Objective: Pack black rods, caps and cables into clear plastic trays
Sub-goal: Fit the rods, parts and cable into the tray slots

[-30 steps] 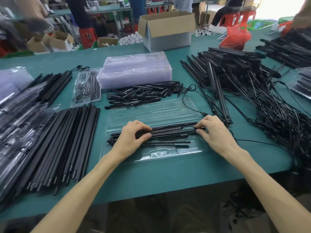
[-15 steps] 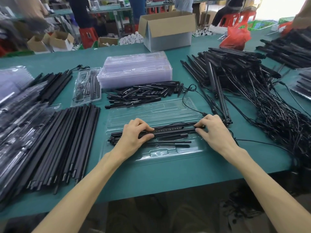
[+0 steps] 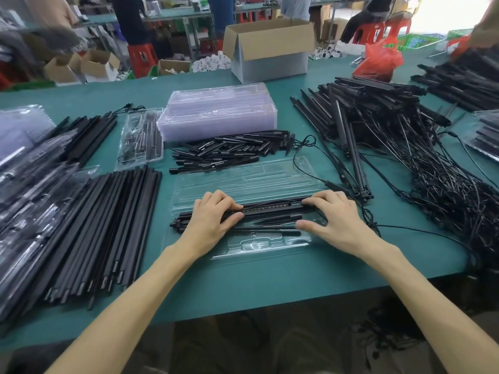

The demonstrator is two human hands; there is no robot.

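Seating the black LED rod [image 3: 272,210] in the clear plastic tray [image 3: 259,248] at your 6 o'clock is the step in hand. Your left hand [image 3: 213,221] clamps it between curled fingers and thumb, while your right hand [image 3: 336,220] presses its other end, fingers flat, thumb splayed. Next, I judge, press it home and coil its cable [image 3: 405,228], trailing toward 3 o'clock, inside.

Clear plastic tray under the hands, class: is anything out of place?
The long black rod, gripped by the left hand and pressed by the right hand, juts past the left edge of the clear plastic tray; a thin black cable trails onto the green table.
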